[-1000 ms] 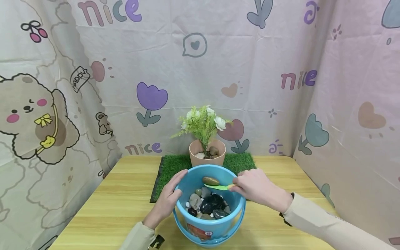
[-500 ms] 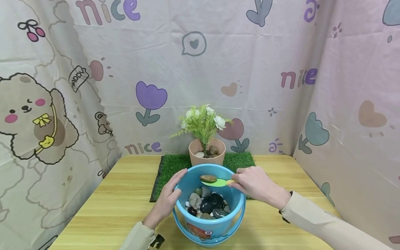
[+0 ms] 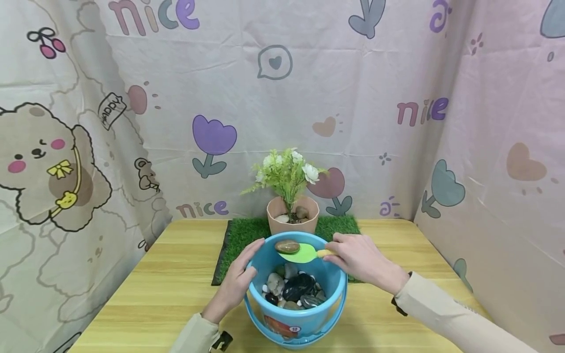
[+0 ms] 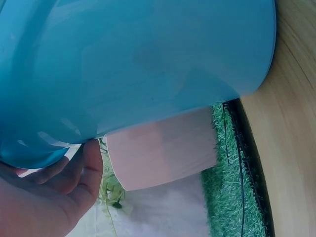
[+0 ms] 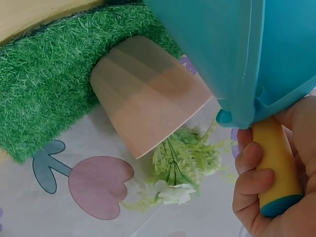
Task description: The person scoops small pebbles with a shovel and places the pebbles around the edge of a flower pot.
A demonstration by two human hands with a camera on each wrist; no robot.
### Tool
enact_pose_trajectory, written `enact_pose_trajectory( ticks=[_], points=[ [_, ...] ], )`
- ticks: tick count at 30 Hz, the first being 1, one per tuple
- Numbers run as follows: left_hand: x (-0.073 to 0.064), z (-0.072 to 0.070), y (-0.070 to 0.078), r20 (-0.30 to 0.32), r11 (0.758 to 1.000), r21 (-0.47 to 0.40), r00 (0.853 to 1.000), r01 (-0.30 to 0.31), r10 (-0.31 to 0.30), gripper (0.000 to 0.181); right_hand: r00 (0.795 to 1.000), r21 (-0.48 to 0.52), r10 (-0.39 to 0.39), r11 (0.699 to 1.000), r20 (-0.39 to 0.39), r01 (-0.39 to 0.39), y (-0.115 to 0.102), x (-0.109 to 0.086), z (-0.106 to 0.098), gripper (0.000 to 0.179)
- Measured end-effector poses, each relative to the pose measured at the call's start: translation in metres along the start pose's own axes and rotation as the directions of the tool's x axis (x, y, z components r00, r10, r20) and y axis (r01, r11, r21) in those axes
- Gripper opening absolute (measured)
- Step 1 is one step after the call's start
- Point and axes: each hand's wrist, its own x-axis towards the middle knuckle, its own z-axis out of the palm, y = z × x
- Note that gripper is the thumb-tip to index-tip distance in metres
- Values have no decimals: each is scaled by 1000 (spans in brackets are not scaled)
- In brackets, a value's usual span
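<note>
1. The right hand (image 3: 362, 259) is curling its fingers round one green-bladed, yellow-handled shovel (image 3: 306, 254)
2. On its blade, one smooth oval brown stone (image 3: 287, 246) is resting, sitting further left than a second ago, the blade now showing more of its face
3. The left hand (image 3: 235, 280), unchanged, is gripping the rim of one light-blue plastic bucket (image 3: 315, 321)
4. Inside, many mixed stones (image 3: 298, 288) are lying, too overlapped to count
5. Behind, one pink pot (image 5: 143, 94) of white flowers (image 5: 177, 193) is standing on one green grass mat (image 3: 234, 245)

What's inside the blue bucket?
Loose stones, including a large black one, below a brown stone on the green scoop. Whatever lies beneath these is covered.
</note>
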Motion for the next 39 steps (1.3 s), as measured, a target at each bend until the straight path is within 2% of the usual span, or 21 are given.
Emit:
enact_pose_trajectory(
  ticks=[6, 15, 19, 23, 26, 33, 39],
  points=[
    [0, 0, -1, -5, 1000, 4, 1000, -7, 7, 62, 998, 19, 5, 1000, -66, -4, 0, -2, 3, 14],
    [1, -1, 0, 1, 1000, 4, 1000, -13, 13, 63, 992, 12, 69, 998, -103, -68, 0, -5, 8, 20],
    [1, -1, -4, 4, 998, 31, 998, -58, 58, 62, 986, 17, 62, 998, -154, -61, 0, -6, 11, 17],
    [0, -2, -10, 5, 984, 91, 988, -154, 154, 59, 980, 38, 69, 997, -187, -63, 0, -7, 13, 16],
    [0, -2, -13, 7, 972, 119, 979, -201, 201, 59, 978, 49, 81, 996, -194, -73, 0, -8, 14, 17],
    [2, -4, -12, 30, 979, 97, 984, -177, 175, 63, 981, 57, 117, 992, -156, -109, 0, -6, 9, 22],
    [2, -5, -15, 44, 968, 110, 974, -226, 222, 60, 983, 65, 129, 990, -131, -122, 0, -4, 6, 21]
  ],
)
